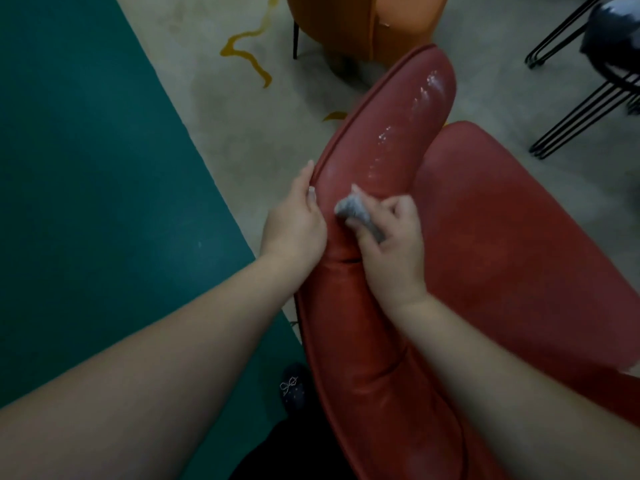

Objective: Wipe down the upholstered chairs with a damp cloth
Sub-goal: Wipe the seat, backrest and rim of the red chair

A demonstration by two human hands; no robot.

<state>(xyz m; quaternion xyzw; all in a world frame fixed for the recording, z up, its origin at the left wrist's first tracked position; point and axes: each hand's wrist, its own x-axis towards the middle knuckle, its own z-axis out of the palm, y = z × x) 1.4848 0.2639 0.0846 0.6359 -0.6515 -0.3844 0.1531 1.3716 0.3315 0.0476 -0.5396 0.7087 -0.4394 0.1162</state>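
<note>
Head cam, looking down: the red chair (pixel 388 140) fills most of the shot, with its padded backrest running from the bottom middle up toward the top and the seat off to the right. The right hand (pixel 391 251) has its fingers curled around a small bunched-up grey cloth (pixel 356 213) and is pressing it against the top of the backrest, about halfway along. The left hand (pixel 294 230) sits just beside it on the outer edge of the backrest, fingers fairly straight and lying along the piping seam with the thumb on top, so it's bracing the chair rather than gripping anything. Further up the backrest there are shiny wet streaks on the red cover.

An orange chair (pixel 363 22) stands behind the red one at the top, and some black wire chair legs (pixel 581 109) show at the upper right. The floor is grey with a yellow squiggle (pixel 249 53), and there's a green area (pixel 86 168) on the left. A dark shoe (pixel 294 389) with a little bow peeks out by the chair's base.
</note>
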